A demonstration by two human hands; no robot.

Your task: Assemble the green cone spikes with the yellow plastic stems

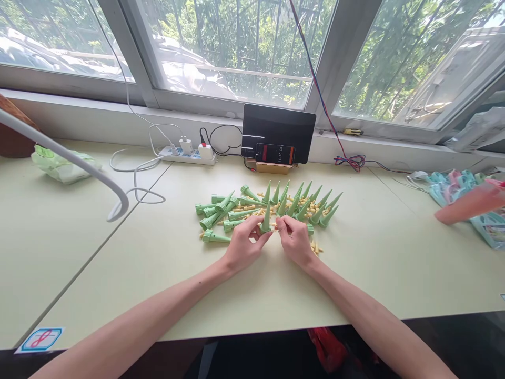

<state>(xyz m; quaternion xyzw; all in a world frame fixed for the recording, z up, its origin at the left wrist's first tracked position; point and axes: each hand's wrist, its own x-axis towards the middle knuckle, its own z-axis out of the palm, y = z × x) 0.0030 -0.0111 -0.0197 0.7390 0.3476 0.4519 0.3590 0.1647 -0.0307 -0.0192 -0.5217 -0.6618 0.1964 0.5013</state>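
Observation:
My left hand [245, 243] is closed around the base of a green plastic cone spike [267, 217], which points upward. Close beside it, my right hand [295, 243] is pinched; something tiny seems to be at its fingertips, too small to make out. Beyond my right hand stand several more green cones [324, 216] in a group, tips up. Other green cones with ribbed caps [215, 237] lie on their sides beyond and left of my left hand. Small yellow plastic pieces are scattered among the cones, with a little heap of yellow pieces [316, 247] by my right wrist.
Behind the cones, a black tablet [278, 123] leans by the window, with a phone [275, 153] showing a timer before it. A power strip [188, 156] with cables lies left. A white curved bar [67, 152] crosses the left side. Bagged items [453, 189] lie right.

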